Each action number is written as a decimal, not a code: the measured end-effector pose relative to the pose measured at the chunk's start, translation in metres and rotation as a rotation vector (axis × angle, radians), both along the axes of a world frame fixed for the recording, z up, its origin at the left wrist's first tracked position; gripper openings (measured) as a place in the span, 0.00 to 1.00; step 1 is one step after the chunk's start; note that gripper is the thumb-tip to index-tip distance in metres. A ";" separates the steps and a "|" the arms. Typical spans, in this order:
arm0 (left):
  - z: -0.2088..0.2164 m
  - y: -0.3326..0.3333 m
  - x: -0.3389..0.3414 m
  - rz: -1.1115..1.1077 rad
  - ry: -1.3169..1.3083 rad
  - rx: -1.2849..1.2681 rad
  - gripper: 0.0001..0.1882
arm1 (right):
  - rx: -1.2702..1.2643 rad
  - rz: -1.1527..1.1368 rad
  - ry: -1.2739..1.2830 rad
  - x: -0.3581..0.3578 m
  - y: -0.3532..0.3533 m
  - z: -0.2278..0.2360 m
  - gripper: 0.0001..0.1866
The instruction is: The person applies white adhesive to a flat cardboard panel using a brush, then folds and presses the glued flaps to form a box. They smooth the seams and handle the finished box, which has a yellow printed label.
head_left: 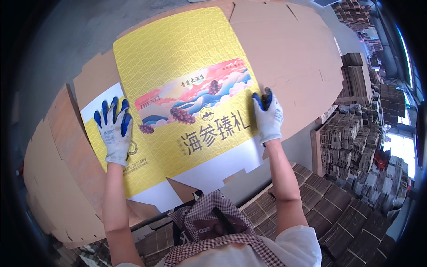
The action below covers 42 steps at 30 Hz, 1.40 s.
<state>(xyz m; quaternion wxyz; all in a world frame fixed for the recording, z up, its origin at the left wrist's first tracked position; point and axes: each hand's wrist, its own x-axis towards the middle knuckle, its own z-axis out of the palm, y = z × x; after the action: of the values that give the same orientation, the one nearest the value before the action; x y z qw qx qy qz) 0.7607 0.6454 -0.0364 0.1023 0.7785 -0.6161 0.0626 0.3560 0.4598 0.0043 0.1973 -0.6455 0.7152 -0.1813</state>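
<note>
A flat yellow printed carton blank lies in front of me, with a pink and blue landscape band and dark lettering across its main panel. White flaps run along its near side. My left hand, in a white glove with blue-coated fingers, rests on the narrower left panel with its fingers spread flat. At the blank's right edge is my right hand, gloved the same way. Its thumb and fingers are apart, the thumb beside the yellow edge and the fingers over the brown cardboard. The underside of that hand is hidden.
Large brown cardboard sheets lie beneath the blank and spread to both sides. Strapped bundles of cardboard are stacked at the lower right. More stacks stand farther right, by a wooden post. A checked apron covers my front.
</note>
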 end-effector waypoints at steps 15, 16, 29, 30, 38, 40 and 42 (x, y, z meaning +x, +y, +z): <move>-0.012 0.016 -0.009 0.025 0.142 -0.054 0.22 | -0.087 -0.084 -0.535 0.005 -0.033 -0.011 0.27; -0.013 0.016 -0.014 0.028 0.141 -0.069 0.23 | -0.421 0.095 -0.115 0.009 -0.034 -0.013 0.29; -0.006 0.013 -0.017 0.021 0.045 -0.062 0.24 | -0.250 1.060 -0.295 0.133 0.107 -0.055 0.34; -0.006 0.014 -0.016 0.021 0.041 -0.051 0.25 | -0.277 1.095 -0.312 0.136 0.108 -0.052 0.33; -0.014 0.016 -0.019 0.021 0.008 0.000 0.28 | -0.337 1.260 -0.293 0.140 0.106 -0.047 0.28; -0.013 0.016 -0.017 0.020 -0.003 -0.003 0.28 | -0.327 1.403 -0.271 0.136 0.109 -0.046 0.31; -0.018 0.015 -0.015 0.006 -0.012 -0.053 0.28 | -0.269 1.497 -0.230 0.136 0.111 -0.044 0.32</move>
<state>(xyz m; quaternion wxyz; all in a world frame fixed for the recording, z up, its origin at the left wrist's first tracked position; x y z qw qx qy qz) 0.7453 0.6605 -0.0542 0.1187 0.7770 -0.6125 0.0839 0.4920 0.5713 -0.0396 0.2604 -0.9530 0.0343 -0.1511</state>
